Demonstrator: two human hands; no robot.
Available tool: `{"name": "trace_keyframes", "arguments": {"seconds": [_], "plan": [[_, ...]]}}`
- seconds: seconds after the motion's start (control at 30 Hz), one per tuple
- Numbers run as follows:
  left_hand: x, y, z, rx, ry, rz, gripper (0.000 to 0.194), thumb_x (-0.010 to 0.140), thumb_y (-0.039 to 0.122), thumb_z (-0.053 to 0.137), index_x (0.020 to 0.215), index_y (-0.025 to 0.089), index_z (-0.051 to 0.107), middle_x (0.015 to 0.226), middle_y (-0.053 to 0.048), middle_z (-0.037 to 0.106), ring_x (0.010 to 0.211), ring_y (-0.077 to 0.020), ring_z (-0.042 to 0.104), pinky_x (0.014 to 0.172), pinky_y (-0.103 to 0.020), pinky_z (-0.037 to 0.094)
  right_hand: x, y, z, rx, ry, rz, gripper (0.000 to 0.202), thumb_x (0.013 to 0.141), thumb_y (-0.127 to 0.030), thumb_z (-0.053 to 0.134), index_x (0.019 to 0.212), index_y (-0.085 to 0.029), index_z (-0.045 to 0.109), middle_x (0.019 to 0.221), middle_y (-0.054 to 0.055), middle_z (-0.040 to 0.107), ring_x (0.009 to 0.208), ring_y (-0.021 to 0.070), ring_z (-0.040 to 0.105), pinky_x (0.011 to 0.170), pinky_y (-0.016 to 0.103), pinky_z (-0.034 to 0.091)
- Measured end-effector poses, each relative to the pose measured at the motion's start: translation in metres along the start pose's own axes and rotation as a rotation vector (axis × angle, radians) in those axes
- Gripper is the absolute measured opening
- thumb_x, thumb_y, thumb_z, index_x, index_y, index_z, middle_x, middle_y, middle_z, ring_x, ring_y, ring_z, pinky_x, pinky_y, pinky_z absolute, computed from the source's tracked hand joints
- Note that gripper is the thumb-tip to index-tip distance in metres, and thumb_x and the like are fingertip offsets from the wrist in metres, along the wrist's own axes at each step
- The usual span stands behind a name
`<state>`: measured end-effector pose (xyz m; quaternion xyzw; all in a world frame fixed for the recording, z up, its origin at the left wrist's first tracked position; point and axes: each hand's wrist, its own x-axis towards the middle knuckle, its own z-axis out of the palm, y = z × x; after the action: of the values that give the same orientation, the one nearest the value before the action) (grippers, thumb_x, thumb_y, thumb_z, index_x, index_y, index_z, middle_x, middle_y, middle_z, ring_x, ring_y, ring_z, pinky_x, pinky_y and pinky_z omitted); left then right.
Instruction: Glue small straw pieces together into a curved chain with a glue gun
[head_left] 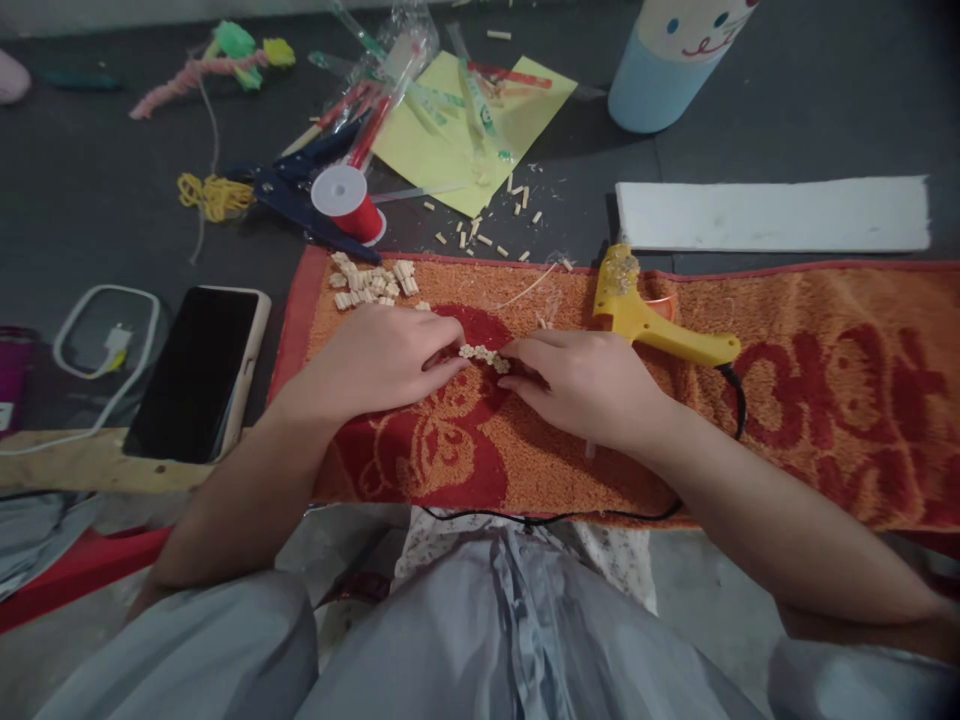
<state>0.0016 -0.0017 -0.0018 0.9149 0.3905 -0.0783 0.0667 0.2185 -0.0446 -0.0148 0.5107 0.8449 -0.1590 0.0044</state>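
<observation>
Head view: I see my left hand (379, 360) and right hand (585, 385) resting palm-down on a fuzzy orange-and-red towel (787, 400), fingertips pinching opposite ends of a short knobbly row of pale wooden beads (484, 357), its long axis running left to right. Loose bits of wood (371, 283) lie behind; a yellow plastic glue gun (652, 325) lies just right

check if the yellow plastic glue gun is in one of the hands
No, the yellow plastic glue gun lies on the orange towel, beyond the right hand, untouched.
</observation>
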Motion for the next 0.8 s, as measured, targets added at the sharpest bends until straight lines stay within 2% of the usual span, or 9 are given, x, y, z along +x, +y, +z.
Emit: {"name": "trace_keyframes", "arguments": {"seconds": [0.23, 0.4, 0.6, 0.7, 0.8], "plan": [[0.000, 0.000, 0.001, -0.022, 0.017, 0.000, 0.029, 0.096, 0.041, 0.047, 0.094, 0.020, 0.068, 0.087, -0.004, 0.074, 0.080, -0.0189, 0.067, 0.066, -0.028, 0.039, -0.001, 0.002, 0.001, 0.020, 0.047, -0.021, 0.023, 0.093, -0.030, 0.055, 0.101, -0.018, 0.072, 0.095, 0.008, 0.076, 0.080, 0.0230, 0.067, 0.056, 0.031, 0.027], [0.000, -0.002, 0.001, -0.048, 0.045, -0.002, 0.027, 0.094, 0.040, 0.049, 0.092, 0.021, 0.068, 0.087, -0.003, 0.074, 0.080, -0.0182, 0.068, 0.067, -0.028, 0.039, -0.003, 0.006, -0.005, 0.016, 0.154, -0.010, 0.020, 0.091, -0.033, 0.057, 0.096, -0.019, 0.071, 0.089, 0.007, 0.074, 0.074, 0.0201, 0.064, 0.057, 0.030, 0.028], [0.001, -0.003, 0.001, -0.085, 0.052, -0.002, 0.029, 0.094, 0.042, 0.050, 0.094, 0.020, 0.069, 0.085, -0.003, 0.073, 0.081, -0.0192, 0.068, 0.066, -0.028, 0.037, -0.015, 0.025, -0.030, -0.049, 0.269, 0.167, 0.024, 0.094, -0.035, 0.054, 0.097, -0.018, 0.071, 0.088, 0.010, 0.072, 0.077, 0.0233, 0.062, 0.062, 0.032, 0.034], [0.001, -0.004, 0.002, -0.079, 0.058, 0.011, 0.028, 0.093, 0.041, 0.051, 0.094, 0.020, 0.069, 0.084, -0.003, 0.073, 0.079, -0.0183, 0.067, 0.064, -0.028, 0.035, -0.029, 0.039, -0.041, -0.139, 0.317, 0.215, 0.031, 0.097, -0.036, 0.050, 0.109, -0.016, 0.069, 0.099, 0.014, 0.069, 0.092, 0.0290, 0.062, 0.076, 0.036, 0.042], [0.002, -0.004, 0.004, -0.082, 0.079, 0.019, 0.027, 0.092, 0.041, 0.053, 0.093, 0.020, 0.070, 0.080, -0.003, 0.072, 0.077, -0.0176, 0.066, 0.063, -0.027, 0.034, -0.044, 0.052, -0.040, -0.289, 0.245, 0.221, 0.038, 0.094, -0.039, 0.056, 0.119, -0.011, 0.066, 0.101, 0.019, 0.065, 0.100, 0.0345, 0.060, 0.091, 0.043, 0.044]]}}
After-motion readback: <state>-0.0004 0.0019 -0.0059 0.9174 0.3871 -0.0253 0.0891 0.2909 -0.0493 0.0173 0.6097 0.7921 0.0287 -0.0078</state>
